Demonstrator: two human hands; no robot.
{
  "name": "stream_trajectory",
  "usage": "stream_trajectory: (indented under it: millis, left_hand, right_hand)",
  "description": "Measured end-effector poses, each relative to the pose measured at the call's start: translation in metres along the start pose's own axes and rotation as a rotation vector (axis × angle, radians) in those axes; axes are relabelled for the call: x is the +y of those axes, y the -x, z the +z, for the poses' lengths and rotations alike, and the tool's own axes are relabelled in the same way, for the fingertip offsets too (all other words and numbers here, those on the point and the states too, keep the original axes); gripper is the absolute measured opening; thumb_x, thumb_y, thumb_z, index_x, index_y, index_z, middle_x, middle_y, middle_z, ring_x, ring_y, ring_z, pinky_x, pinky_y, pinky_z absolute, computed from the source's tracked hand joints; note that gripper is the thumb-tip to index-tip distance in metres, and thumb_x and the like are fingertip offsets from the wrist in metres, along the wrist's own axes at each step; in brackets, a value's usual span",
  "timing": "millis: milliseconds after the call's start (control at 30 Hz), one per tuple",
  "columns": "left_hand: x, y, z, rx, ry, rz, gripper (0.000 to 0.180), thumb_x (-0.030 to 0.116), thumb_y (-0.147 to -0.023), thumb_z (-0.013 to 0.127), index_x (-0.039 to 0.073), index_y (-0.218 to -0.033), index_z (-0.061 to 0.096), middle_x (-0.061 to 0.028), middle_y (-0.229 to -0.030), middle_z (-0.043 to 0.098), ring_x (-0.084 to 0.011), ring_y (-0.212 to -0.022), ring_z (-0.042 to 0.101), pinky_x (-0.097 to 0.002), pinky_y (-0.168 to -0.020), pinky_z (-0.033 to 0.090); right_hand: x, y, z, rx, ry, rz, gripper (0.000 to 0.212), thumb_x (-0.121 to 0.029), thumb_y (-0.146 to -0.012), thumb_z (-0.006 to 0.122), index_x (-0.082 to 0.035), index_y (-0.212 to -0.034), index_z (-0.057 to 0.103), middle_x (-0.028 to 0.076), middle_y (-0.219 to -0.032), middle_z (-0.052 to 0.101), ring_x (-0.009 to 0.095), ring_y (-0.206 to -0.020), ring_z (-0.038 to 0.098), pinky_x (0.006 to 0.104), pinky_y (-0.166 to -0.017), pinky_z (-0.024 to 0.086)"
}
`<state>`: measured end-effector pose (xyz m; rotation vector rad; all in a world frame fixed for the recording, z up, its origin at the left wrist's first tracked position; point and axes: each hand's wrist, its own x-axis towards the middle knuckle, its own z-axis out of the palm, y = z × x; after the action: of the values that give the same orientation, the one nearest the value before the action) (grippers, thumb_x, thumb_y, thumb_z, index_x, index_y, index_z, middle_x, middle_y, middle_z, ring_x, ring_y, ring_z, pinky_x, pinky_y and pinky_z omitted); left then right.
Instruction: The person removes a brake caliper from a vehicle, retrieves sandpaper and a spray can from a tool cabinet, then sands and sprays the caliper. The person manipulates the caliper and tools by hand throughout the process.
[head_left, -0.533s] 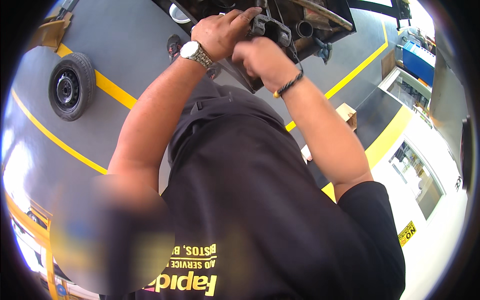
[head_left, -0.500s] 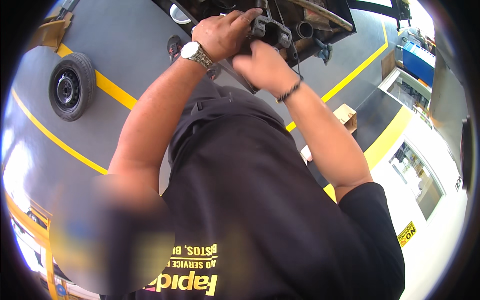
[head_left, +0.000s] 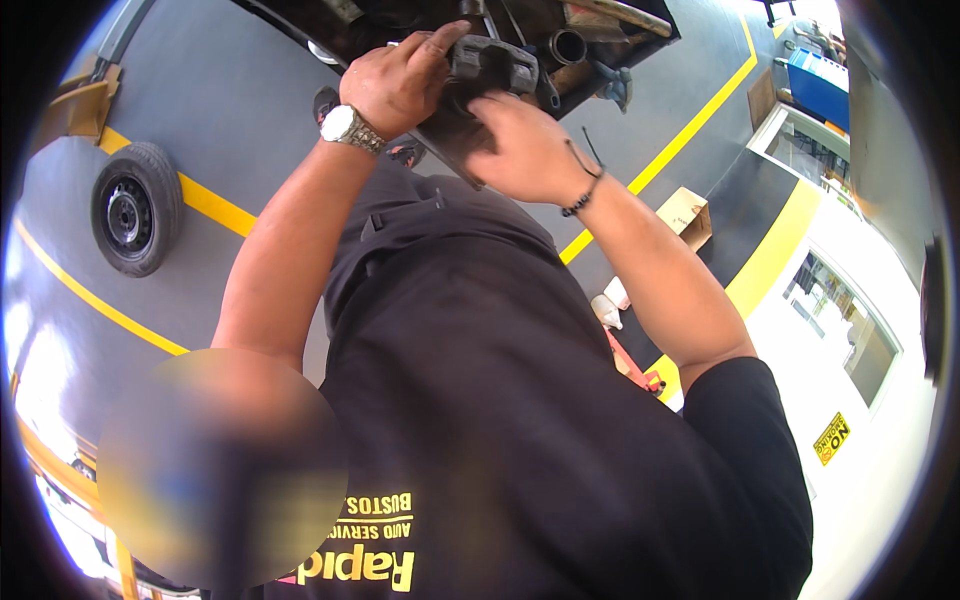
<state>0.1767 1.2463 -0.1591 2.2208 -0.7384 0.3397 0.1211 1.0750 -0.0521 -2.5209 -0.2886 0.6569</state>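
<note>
A grey metal brake caliper point(head_left: 492, 62) sits at the edge of a dark, greasy workbench point(head_left: 625, 12) at the top of the view. My left hand point(head_left: 395, 85), with a wristwatch above it, grips the caliper's left side, its index finger stretched along the metal. Just below the caliper, my right hand point(head_left: 528, 148) has its fingers bent in against the underside. Their tips are in shadow, so what they hold there is hidden. A round pipe end point(head_left: 567, 46) shows right of the caliper.
On the floor at left stands a wheel with a black tyre point(head_left: 138, 209). A cardboard box point(head_left: 686, 216) and white bottles point(head_left: 607, 310) are on the floor at right. Farther off are a blue bin point(head_left: 818, 92) and a white wall with a window point(head_left: 842, 325).
The whole view has shifted, so bench and hands appear farther left and higher. My right hand's fingers are now bent in under the caliper; my left keeps its hold.
</note>
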Motion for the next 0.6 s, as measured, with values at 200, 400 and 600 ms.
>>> stream_trajectory:
  millis: [200,400,600]
  left_hand:
    - [-0.002,0.0,-0.001,-0.034,-0.012,-0.022,0.073,0.006,-0.081,0.072,0.024,-0.149,0.053,-0.0039,-0.108,0.073,-0.0301,-0.076,0.07,-0.0402,-0.067,0.059]
    - [0.0,-0.001,0.001,-0.009,-0.013,-0.019,0.071,0.007,-0.08,0.071,0.024,-0.147,0.056,-0.0039,-0.105,0.074,-0.0292,-0.072,0.069,-0.039,-0.065,0.059]
    - [-0.001,-0.002,0.001,0.025,-0.051,0.004,0.059,0.015,-0.087,0.071,0.025,-0.144,0.059,-0.0021,-0.097,0.072,-0.0255,-0.068,0.068,-0.0379,-0.061,0.058]
  right_hand:
    - [-0.018,-0.009,-0.004,-0.09,-0.36,0.25,0.048,-0.027,-0.083,0.07,0.012,-0.11,0.065,0.03,-0.117,0.065,0.048,-0.106,0.067,0.0468,-0.092,0.057]
    - [0.006,0.005,0.002,-0.025,-0.165,0.086,0.055,-0.029,-0.08,0.072,0.009,-0.119,0.066,0.029,-0.118,0.066,0.044,-0.108,0.068,0.0456,-0.094,0.057]
    - [-0.009,-0.009,0.012,0.037,-0.093,0.19,0.051,-0.034,-0.081,0.072,0.006,-0.113,0.068,0.027,-0.118,0.068,0.043,-0.102,0.07,0.0465,-0.088,0.059]
